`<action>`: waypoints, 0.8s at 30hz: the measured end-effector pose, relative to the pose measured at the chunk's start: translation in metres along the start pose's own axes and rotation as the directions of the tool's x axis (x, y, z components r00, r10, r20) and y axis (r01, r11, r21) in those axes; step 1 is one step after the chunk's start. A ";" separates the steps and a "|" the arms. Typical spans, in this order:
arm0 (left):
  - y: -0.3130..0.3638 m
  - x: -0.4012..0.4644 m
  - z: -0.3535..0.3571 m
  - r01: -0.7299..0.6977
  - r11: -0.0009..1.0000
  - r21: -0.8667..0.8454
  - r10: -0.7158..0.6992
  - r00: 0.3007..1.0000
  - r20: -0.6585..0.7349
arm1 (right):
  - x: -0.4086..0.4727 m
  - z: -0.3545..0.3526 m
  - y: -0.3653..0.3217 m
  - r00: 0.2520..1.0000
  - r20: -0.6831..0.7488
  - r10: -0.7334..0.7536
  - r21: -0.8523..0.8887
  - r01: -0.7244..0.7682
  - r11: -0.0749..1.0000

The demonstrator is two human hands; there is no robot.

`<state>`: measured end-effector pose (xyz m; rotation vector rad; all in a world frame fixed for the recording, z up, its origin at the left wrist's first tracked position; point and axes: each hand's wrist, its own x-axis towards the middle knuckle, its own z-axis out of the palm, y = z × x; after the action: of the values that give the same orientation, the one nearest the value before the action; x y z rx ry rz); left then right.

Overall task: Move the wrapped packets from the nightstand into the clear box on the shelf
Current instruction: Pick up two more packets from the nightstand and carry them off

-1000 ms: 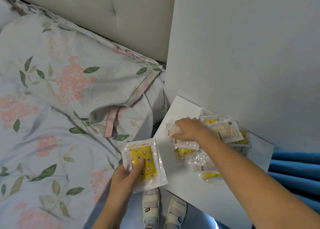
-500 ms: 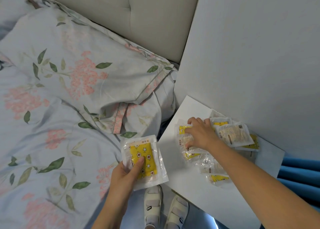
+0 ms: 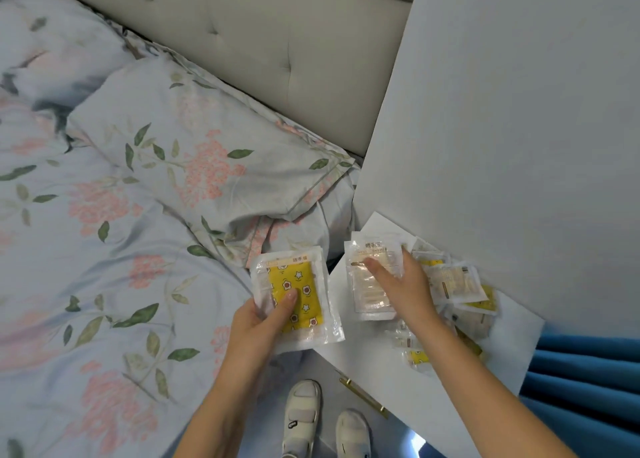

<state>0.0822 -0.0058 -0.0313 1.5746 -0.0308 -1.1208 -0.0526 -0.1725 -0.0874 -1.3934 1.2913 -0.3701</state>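
Beside the floral bedding (image 3: 114,222) we see the white nightstand (image 3: 374,364); a loose heap of wrapped packets (image 3: 460,291) lies along its wall-side edge, clear film over yellow or pale contents; our right hand (image 3: 401,281) pinches a pale packet (image 3: 372,277) near the bed-side corner; our left hand (image 3: 259,322) grips a yellow star-print packet (image 3: 294,295) over the gap by the bed; bare tabletop shows toward the front edge.

Forearms bare, no sleeves; hands ungloved. White shoes (image 3: 300,419) w/ strap closures, small dark mark on strap.
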 end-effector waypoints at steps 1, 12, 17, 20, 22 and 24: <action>0.007 -0.010 -0.001 -0.022 1.000 0.001 0.022 1.000 0.008 | -0.010 0.001 -0.012 1.000 -0.005 0.024 0.129 -0.023 0.991; 0.070 -0.175 -0.027 -0.234 0.970 -0.070 0.211 0.947 -0.242 | -0.174 -0.028 -0.128 0.954 0.288 -0.081 0.349 -0.026 0.937; 0.092 -0.275 -0.065 -0.317 0.940 -0.130 0.241 0.882 -0.406 | -0.246 -0.025 -0.179 0.907 0.384 -0.174 0.238 0.085 0.968; 0.099 -0.336 -0.104 -0.379 0.912 -0.157 0.237 0.800 -0.551 | -0.289 -0.004 -0.215 0.867 0.446 -0.222 0.221 0.134 0.966; 0.101 -0.377 -0.134 -0.444 0.882 -0.158 0.255 0.732 -0.632 | -0.326 0.021 -0.240 0.825 0.504 -0.257 0.188 0.185 0.965; 0.097 -0.422 -0.166 -0.508 0.846 -0.160 0.263 0.660 -0.703 | -0.364 0.056 -0.256 0.760 0.575 -0.304 0.163 0.257 0.953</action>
<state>0.0122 0.3207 0.2905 1.4635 0.2780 -0.1563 -0.0129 0.0945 0.2711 -1.4824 0.5417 -0.1507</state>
